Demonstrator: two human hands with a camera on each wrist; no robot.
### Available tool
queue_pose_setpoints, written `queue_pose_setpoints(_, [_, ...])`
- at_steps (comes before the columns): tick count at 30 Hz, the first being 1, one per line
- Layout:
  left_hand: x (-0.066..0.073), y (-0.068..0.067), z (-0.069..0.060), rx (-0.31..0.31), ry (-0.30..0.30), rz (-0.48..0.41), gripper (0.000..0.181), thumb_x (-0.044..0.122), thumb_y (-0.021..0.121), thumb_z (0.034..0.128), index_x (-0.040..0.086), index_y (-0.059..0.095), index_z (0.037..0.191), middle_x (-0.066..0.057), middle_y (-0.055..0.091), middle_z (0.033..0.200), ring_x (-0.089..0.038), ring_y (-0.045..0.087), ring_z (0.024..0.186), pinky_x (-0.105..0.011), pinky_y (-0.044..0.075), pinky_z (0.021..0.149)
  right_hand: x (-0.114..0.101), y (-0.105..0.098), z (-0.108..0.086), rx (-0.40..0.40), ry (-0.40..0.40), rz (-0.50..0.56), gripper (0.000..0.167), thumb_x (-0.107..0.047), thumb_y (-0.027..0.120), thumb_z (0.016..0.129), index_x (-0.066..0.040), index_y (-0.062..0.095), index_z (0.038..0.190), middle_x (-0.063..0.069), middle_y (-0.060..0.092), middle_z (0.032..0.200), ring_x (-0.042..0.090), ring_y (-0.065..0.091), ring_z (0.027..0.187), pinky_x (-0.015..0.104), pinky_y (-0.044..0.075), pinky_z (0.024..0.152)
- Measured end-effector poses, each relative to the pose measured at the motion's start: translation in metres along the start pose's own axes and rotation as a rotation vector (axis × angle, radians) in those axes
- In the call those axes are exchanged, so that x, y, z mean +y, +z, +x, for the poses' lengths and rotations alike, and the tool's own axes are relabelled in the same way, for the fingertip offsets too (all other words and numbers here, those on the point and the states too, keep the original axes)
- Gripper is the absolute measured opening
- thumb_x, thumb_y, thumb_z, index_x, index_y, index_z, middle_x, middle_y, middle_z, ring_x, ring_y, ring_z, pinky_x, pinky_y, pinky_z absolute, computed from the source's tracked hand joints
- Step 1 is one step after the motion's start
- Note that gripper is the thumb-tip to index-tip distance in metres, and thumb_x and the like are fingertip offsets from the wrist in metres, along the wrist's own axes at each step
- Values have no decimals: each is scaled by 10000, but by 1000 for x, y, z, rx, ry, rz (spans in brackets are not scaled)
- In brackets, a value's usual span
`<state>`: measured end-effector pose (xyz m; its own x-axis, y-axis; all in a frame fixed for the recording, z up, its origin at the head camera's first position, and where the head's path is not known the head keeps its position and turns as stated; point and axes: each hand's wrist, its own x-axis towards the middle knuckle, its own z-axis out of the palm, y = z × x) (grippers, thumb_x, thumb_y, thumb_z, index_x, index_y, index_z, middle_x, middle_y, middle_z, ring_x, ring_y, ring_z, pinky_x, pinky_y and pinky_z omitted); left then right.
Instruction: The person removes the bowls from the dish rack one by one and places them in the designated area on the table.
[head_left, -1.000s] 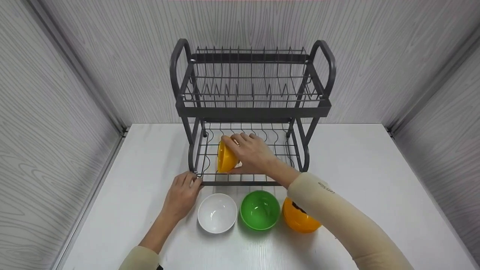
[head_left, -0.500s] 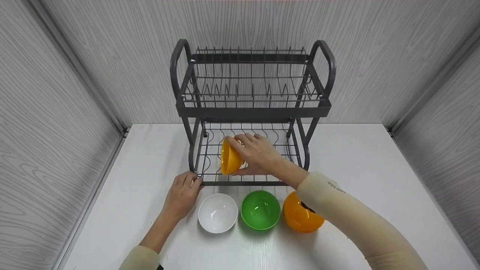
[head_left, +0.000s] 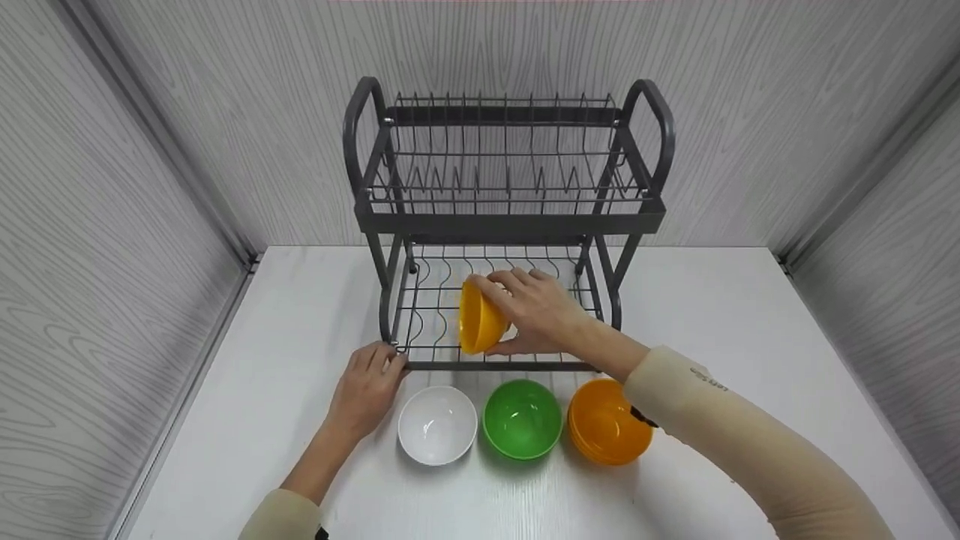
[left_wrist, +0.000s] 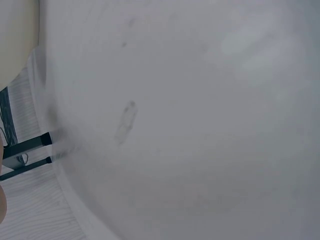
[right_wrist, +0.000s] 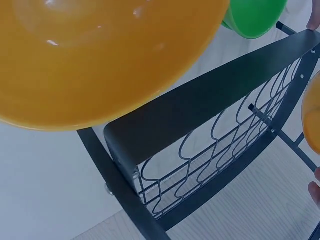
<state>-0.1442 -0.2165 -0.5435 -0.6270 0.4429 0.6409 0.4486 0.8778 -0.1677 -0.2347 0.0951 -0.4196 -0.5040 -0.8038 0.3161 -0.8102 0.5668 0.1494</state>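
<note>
My right hand [head_left: 541, 313] grips a small orange bowl [head_left: 481, 321], thumb below and fingers over the top. The bowl is turned on its side over the lower shelf, its mouth facing left; I cannot tell whether it touches the wires. Part of it shows at the right edge of the right wrist view, as an orange curve [right_wrist: 312, 117]. My left hand [head_left: 366, 388] holds the front left corner of the dark two-tier dish rack [head_left: 510, 223]. In the left wrist view, only bits of fingertip and sleeve appear at the left edge.
In front of the rack stand a white bowl [head_left: 437, 426], a green bowl [head_left: 523, 420] and stacked orange bowls [head_left: 611, 421], left to right. The right forearm passes beside the orange stack. Grey wood-grain panels [head_left: 127, 247] enclose the white table [head_left: 247, 352].
My right hand has shifted the orange bowl to the right and slightly toward the front of the lower shelf. My left hand has stayed on the rack corner.
</note>
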Motion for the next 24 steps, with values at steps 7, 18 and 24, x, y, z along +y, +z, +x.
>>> queue_pose_setpoints(7, [0,-1,0,-14,-14,6,203,203,725,934,56,654,1054,-94,614,1038,-270,612,1059,-399,587,934,5,-5,-11,34,5,22,1052,-714,807,772,-141,374,1540,124,658,1359,324,695,1144,464,628,924])
queue_pose_setpoints(18, [1,-4,-3,-1,-4,-9,286,197,831,881,54,680,1078,-113,631,1079,-285,613,1105,-406,583,970,7,-6,-34,94,28,8,1066,-715,834,737,-139,407,1525,102,669,1335,305,698,1126,435,632,896])
queue_pose_setpoints(24, [5,-10,-1,-19,-17,-38,310,213,800,899,66,700,1154,-90,617,1127,-273,584,1154,-405,555,1006,6,-4,-45,94,35,38,1074,-732,822,740,-130,410,1529,108,669,1338,306,705,1119,479,638,908])
